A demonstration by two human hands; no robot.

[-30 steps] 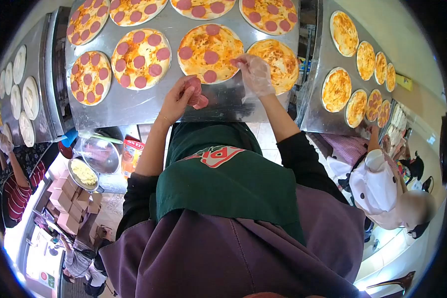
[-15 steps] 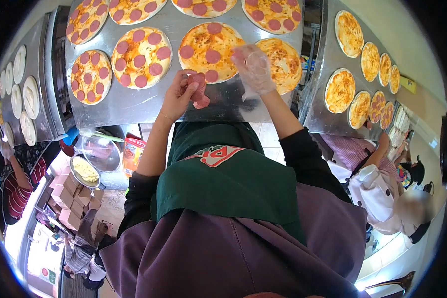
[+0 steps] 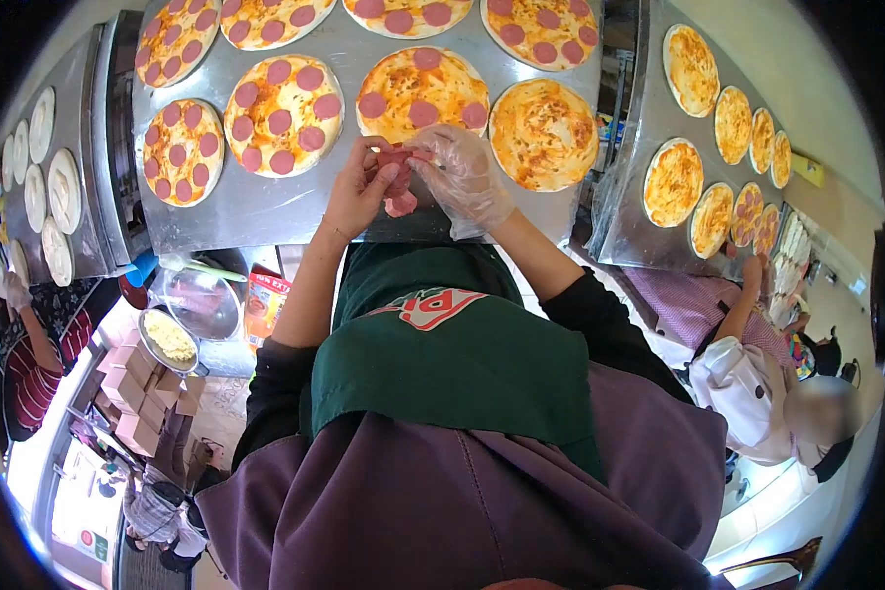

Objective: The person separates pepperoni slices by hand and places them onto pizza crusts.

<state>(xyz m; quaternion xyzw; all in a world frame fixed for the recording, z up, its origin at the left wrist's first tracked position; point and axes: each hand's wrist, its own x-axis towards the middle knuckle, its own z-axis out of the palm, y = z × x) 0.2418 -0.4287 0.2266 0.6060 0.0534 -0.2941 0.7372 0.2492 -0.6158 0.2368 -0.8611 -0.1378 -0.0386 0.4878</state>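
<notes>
My bare left hand (image 3: 357,192) is closed around a bunch of pink sausage slices (image 3: 399,182), held over the table's near edge. In a clear plastic glove, my right hand (image 3: 465,177) reaches across to that bunch, its thumb and fingers pinching at the top slice. Just beyond both hands lies a partly topped pizza (image 3: 403,88) with sauce and a few slices; its near part is hidden behind my hands. To its right is a pizza base (image 3: 544,135) with sauce only. On the left sits a pizza (image 3: 283,116) dotted with several slices.
The metal table (image 3: 256,211) carries several more topped pizzas. Another metal table (image 3: 624,221) on the right holds sauced bases, with a co-worker (image 3: 747,383) beside it. Plain dough rounds (image 3: 64,192) lie on the left table. A bowl of grated cheese (image 3: 169,336) and cardboard boxes (image 3: 138,388) are lower left.
My right hand has moved left and nearer, from the partly topped pizza to the slices in my left hand. One more slice now lies on that pizza's right side.
</notes>
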